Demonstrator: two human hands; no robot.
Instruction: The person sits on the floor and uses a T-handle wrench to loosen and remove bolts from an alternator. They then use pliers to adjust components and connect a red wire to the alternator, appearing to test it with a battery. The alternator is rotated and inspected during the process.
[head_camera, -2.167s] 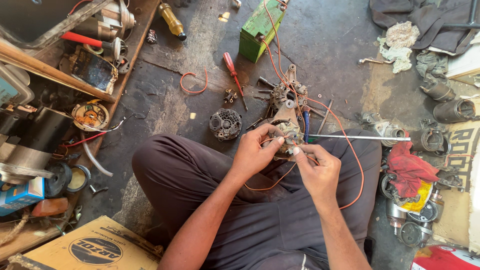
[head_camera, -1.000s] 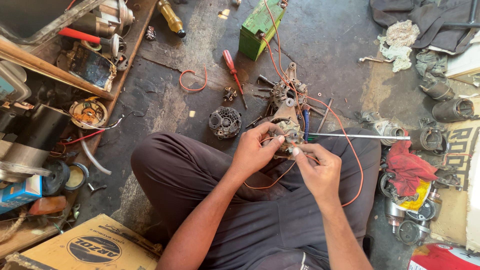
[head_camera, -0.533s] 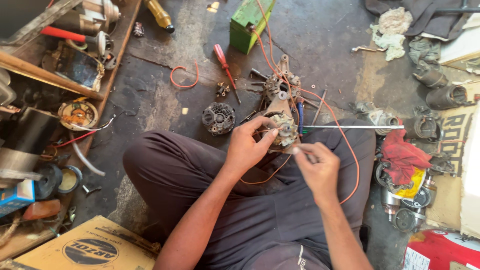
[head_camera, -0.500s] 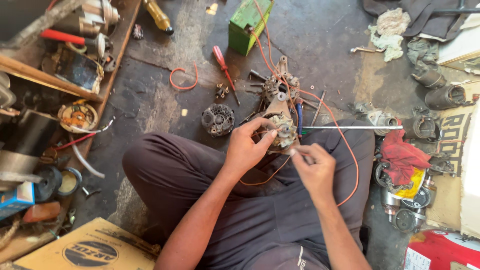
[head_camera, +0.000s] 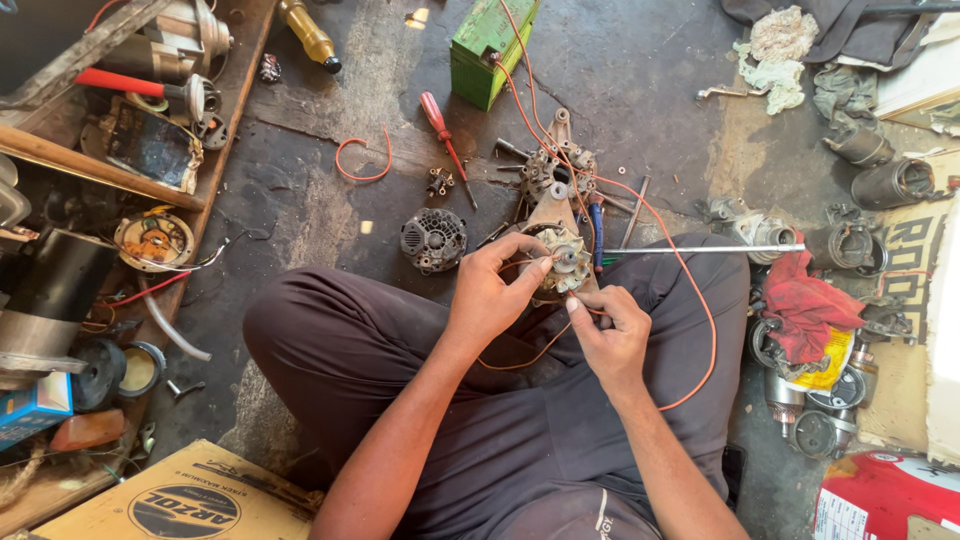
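My left hand (head_camera: 492, 292) fingers pinch the small motor part (head_camera: 563, 262) over my lap; right hand (head_camera: 607, 330) fingers clamp the orange wire (head_camera: 690, 300). Risk: wire slips off, or snags the metal rod (head_camera: 700, 249).

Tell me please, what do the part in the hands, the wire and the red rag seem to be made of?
Part: probably bare cast metal, dull grey with a matte, grimy surface, held by the left hand. Wire: orange coating, likely plastic, smooth and bending in loose curves; its core is hidden. The right hand pinches it. Rag: soft woven cloth by its crumpled folds.
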